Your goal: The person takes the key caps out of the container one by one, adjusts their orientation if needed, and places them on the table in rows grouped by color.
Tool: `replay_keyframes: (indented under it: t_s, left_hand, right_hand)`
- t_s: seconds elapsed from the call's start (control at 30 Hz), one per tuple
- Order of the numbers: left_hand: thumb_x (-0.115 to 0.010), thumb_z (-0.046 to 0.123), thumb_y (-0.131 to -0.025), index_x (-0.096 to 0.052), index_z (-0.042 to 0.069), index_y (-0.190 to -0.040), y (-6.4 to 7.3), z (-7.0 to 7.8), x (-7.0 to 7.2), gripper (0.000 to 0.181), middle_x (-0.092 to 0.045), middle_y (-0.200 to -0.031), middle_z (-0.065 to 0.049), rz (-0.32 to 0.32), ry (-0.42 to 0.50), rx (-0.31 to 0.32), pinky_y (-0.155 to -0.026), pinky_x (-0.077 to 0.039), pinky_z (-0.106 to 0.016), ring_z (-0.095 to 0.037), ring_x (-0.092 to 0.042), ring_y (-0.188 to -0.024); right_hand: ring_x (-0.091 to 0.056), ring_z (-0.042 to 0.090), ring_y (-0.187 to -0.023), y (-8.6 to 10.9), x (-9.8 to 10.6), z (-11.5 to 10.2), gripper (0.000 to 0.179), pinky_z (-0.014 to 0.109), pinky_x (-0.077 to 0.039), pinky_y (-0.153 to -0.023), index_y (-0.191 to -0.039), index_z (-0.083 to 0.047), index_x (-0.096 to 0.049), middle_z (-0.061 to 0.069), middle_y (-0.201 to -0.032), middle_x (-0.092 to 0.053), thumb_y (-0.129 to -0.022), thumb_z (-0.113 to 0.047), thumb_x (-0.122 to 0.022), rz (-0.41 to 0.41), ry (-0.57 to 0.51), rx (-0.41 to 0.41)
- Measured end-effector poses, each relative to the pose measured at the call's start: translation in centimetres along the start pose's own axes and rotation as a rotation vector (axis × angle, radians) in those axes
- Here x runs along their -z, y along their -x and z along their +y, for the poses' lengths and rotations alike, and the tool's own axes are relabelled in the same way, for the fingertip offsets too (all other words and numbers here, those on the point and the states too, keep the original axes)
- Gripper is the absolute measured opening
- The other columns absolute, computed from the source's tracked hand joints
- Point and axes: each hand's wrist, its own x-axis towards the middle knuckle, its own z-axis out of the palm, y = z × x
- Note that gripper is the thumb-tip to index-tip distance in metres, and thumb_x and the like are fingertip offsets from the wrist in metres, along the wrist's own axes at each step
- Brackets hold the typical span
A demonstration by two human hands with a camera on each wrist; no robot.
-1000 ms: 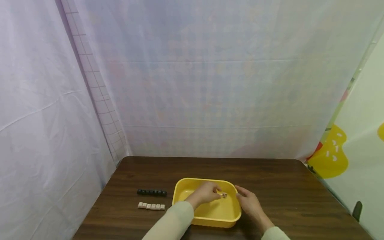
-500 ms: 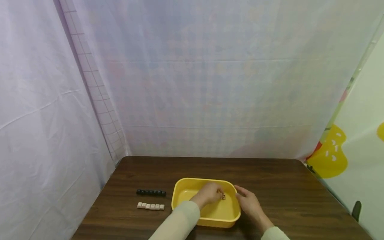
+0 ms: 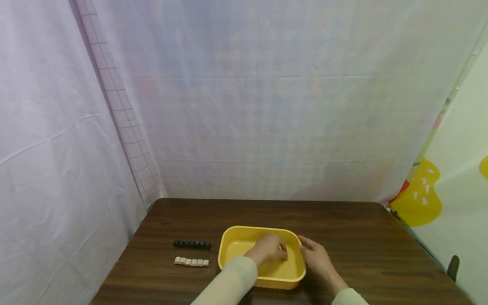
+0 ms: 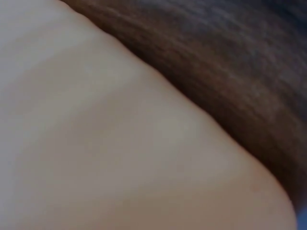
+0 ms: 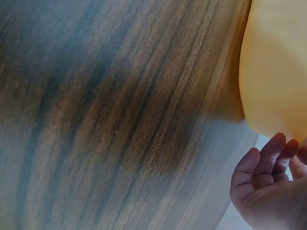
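A yellow plastic tub (image 3: 237,232) stands on the dark wooden table. My left hand (image 3: 269,247) reaches into it, fingers curled down near the bottom, pinching a small brownish piece (image 3: 286,256); most of that piece is hidden, so its kind does not show. At the tub's right end, my right hand (image 3: 317,259) holds the rim. The right wrist view has the bent fingers (image 5: 271,152) of that hand against the tub wall (image 5: 276,67). Only blurred skin (image 4: 120,139) and table surface appear in the left wrist view.
Left of the tub lie a row of black keycaps (image 3: 192,245) and, nearer, a row of white keycaps (image 3: 192,262). A pale curtain (image 3: 267,127) hangs behind the table (image 3: 343,220), with more sheeting at both sides.
My left hand has closed over the small piece in the tub and shifted slightly right and nearer, covering most of it. My right hand has stayed at the rim.
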Motion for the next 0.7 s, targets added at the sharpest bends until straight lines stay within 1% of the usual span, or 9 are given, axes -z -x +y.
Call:
replay_keyframes:
  t_s: [0.1,0.23,0.33,0.4,0.47,0.53,0.6,0.63,0.7]
  left_hand:
    - [-0.08,0.019,-0.081,-0.077,0.014,-0.087,0.06,0.04,-0.02,0.008,-0.066,-0.075,0.009,-0.014,0.0,-0.025,-0.066,-0.045,-0.018,-0.005,-0.054,-0.067]
    - [-0.081,0.017,-0.079,-0.077,0.012,-0.093,0.07,0.08,-0.04,0.016,-0.066,-0.075,0.008,-0.03,0.005,-0.028,-0.068,-0.046,-0.018,-0.004,-0.055,-0.068]
    - [-0.078,0.021,-0.083,-0.077,0.01,-0.096,0.09,0.07,-0.04,0.017,-0.068,-0.076,0.007,-0.031,0.01,-0.027,-0.069,-0.046,-0.018,-0.005,-0.056,-0.068]
    - [-0.075,0.023,-0.087,-0.077,0.01,-0.092,0.09,0.05,-0.08,0.015,-0.068,-0.073,0.004,-0.037,0.0,-0.032,-0.066,-0.047,-0.02,-0.007,-0.056,-0.064]
    - [-0.072,0.025,-0.089,-0.078,0.01,-0.089,0.12,0.02,-0.1,0.016,-0.069,-0.075,0.004,-0.041,-0.019,-0.034,-0.066,-0.047,-0.02,-0.007,-0.056,-0.065]
    - [-0.072,0.024,-0.088,-0.078,0.011,-0.086,0.16,0.0,-0.13,0.014,-0.07,-0.077,0.004,-0.044,-0.031,-0.037,-0.067,-0.047,-0.02,-0.008,-0.058,-0.067]
    - [-0.074,0.022,-0.086,-0.078,0.012,-0.088,0.19,-0.04,-0.14,0.011,-0.07,-0.082,0.005,-0.041,-0.035,-0.032,-0.071,-0.047,-0.02,-0.007,-0.058,-0.072]
    - [-0.075,0.021,-0.085,-0.078,0.012,-0.09,0.21,-0.06,-0.13,0.011,-0.07,-0.083,0.006,-0.042,-0.023,-0.025,-0.072,-0.047,-0.019,-0.006,-0.058,-0.074]
    - [-0.076,0.019,-0.083,-0.077,0.011,-0.091,0.24,-0.09,-0.07,0.011,-0.068,-0.08,0.006,-0.04,0.009,-0.017,-0.071,-0.047,-0.02,-0.007,-0.057,-0.072]
  right_hand:
    - [-0.062,0.028,-0.102,-0.03,0.02,-0.04,0.042,0.034,-0.052,-0.079,-0.138,0.006,-0.053,0.032,-0.137,-0.05,-0.098,-0.008,-0.051,-0.001,-0.002,0.0]
    - [-0.062,0.027,-0.1,-0.05,0.02,-0.04,0.042,0.032,-0.052,-0.077,-0.138,0.005,-0.052,0.032,-0.136,-0.051,-0.098,-0.008,-0.05,0.001,0.0,-0.001]
    - [-0.06,0.029,-0.105,-0.02,0.03,0.02,0.043,0.035,-0.051,-0.082,-0.139,0.005,-0.052,0.032,-0.138,-0.049,-0.098,-0.008,-0.05,-0.002,0.002,-0.001]
    - [-0.058,0.032,-0.111,-0.01,0.03,0.08,0.043,0.037,-0.05,-0.086,-0.14,0.005,-0.051,0.032,-0.14,-0.048,-0.098,-0.008,-0.05,-0.008,0.002,0.003]
    - [-0.055,0.034,-0.115,0.02,0.04,0.09,0.044,0.041,-0.048,-0.09,-0.14,0.005,-0.051,0.031,-0.142,-0.046,-0.099,-0.009,-0.049,-0.012,0.0,0.003]
    - [-0.053,0.036,-0.119,0.05,0.03,0.07,0.044,0.044,-0.047,-0.094,-0.141,0.004,-0.05,0.031,-0.143,-0.045,-0.099,-0.009,-0.049,-0.017,-0.004,0.003]
    - [-0.051,0.037,-0.122,0.06,0.02,0.0,0.045,0.047,-0.046,-0.097,-0.142,0.004,-0.049,0.031,-0.144,-0.044,-0.099,-0.009,-0.049,-0.019,-0.01,-0.001]
    - [-0.05,0.038,-0.123,0.05,0.01,-0.02,0.045,0.048,-0.045,-0.097,-0.142,0.004,-0.049,0.031,-0.144,-0.044,-0.1,-0.01,-0.048,-0.023,-0.011,-0.004]
    - [-0.049,0.039,-0.125,0.04,0.01,-0.11,0.045,0.05,-0.045,-0.098,-0.142,0.004,-0.049,0.031,-0.145,-0.043,-0.1,-0.01,-0.048,-0.028,-0.016,-0.01]
